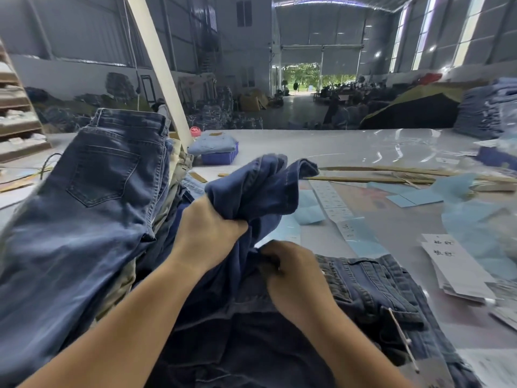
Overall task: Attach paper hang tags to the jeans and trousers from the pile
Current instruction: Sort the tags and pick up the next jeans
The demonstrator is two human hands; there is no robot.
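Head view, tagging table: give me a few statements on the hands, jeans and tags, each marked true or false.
1. The left hand grips a bunched fold of the dark blue jeans. True.
2. The right hand holds a paper tag. False: its fingers curl into dark denim, with no tag in them.
3. A stack of white hang tags lies on the table right of the hands. True.
4. The blue crate is empty. False: folded light denim sits in it.
5. The faded jeans on the pile show a back pocket. True.
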